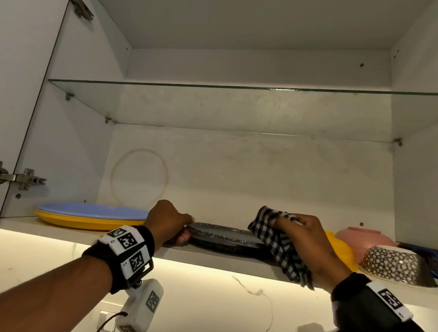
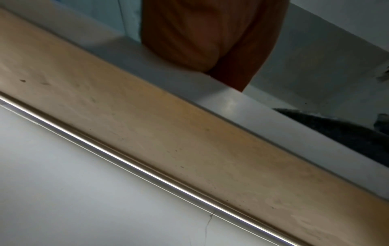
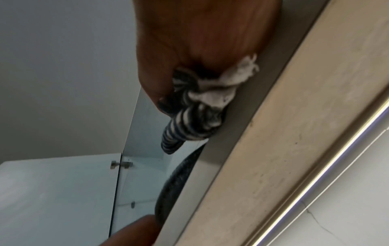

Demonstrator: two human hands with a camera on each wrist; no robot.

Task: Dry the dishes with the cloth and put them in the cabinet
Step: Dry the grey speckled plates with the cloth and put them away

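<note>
A dark speckled plate lies flat on the bottom shelf of the open cabinet, near its front edge. My left hand grips the plate's left rim, thumb on top and fingers underneath. My right hand clutches a black-and-white checked cloth at the plate's right rim; the cloth hangs down over the shelf edge. In the right wrist view the bunched cloth fills the right hand, with the plate's rim below it. The left wrist view shows only the left hand's heel and a piece of the plate.
A blue plate sits on yellow plates at the shelf's left. To the right are a yellow dish, an upturned pink bowl and a patterned bowl. A glass shelf spans above. The cabinet door stands open at left.
</note>
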